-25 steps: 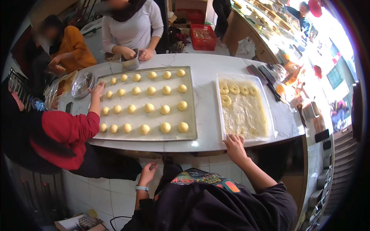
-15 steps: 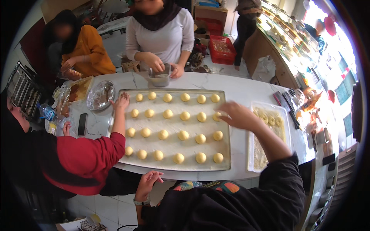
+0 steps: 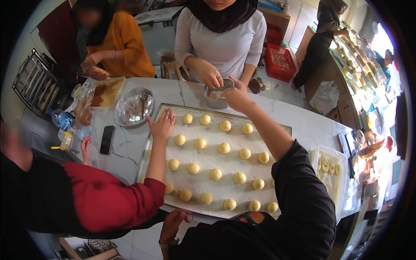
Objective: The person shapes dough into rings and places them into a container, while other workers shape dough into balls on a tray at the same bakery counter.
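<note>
My right hand (image 3: 239, 100) reaches across the far edge of the baking tray (image 3: 287, 128) to a small grey rectangular tin (image 3: 217, 102). Its fingertips are at the tin's opening, partly hidden, so their grip is unclear. A co-worker in a white top has one hand (image 3: 210, 76) in the same tin; pale contents show inside. Near the tray's front edge, my left hand (image 3: 174, 224) hangs empty with loosely bent fingers, apart from the tray. Rows of round yellow dough balls (image 3: 215, 174) sit on the pale, dusted tray, some covered by my right arm.
A red-sleeved co-worker's hand (image 3: 163, 125) rests on the tray's left corner. Beyond it stand a foil-like round dish (image 3: 134, 107) with a spoon, and a phone (image 3: 106, 140). A clear plastic container (image 3: 328, 173) with ring-shaped pieces lies right of the tray.
My right hand has moved from above the tray's right side to the tin at the far edge. My head view has shifted, so the tray appears turned. My left hand stays near the front edge.
</note>
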`<state>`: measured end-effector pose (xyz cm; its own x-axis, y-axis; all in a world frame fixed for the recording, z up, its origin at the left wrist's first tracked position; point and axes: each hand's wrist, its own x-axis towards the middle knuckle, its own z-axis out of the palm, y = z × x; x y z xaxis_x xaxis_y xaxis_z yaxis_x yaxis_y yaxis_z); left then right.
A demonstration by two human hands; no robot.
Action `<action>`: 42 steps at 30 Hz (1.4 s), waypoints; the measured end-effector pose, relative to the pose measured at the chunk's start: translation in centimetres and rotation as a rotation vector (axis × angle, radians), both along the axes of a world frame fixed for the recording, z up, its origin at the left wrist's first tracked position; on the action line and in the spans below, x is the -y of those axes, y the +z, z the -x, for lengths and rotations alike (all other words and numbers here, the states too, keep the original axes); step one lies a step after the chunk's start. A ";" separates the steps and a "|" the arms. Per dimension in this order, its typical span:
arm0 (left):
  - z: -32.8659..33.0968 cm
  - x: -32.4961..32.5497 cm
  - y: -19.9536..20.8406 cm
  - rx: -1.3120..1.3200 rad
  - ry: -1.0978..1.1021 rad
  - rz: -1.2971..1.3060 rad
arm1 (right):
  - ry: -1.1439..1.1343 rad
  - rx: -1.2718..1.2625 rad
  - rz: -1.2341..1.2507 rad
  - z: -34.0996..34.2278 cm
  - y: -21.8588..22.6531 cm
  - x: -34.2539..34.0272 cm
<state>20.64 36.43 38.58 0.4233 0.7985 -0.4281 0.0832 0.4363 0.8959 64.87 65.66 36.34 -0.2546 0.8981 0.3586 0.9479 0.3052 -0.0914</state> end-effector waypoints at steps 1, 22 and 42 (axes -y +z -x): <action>-0.2 0.0 0.0 0.003 0.002 0.000 | 0.006 0.000 0.051 -0.3 -0.1 -0.6; -3.6 -1.5 2.5 0.036 0.027 0.043 | 0.196 0.128 0.309 -2.9 -3.1 -8.6; -20.5 -0.3 -1.1 0.929 -0.156 0.979 | -0.470 -0.231 0.459 9.8 3.0 49.2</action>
<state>41.11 36.73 37.48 0.9209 0.2519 -0.2974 -0.2702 0.9626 -0.0213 55.05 16.43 39.35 0.2359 0.9680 -0.0861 0.9106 -0.2511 -0.3283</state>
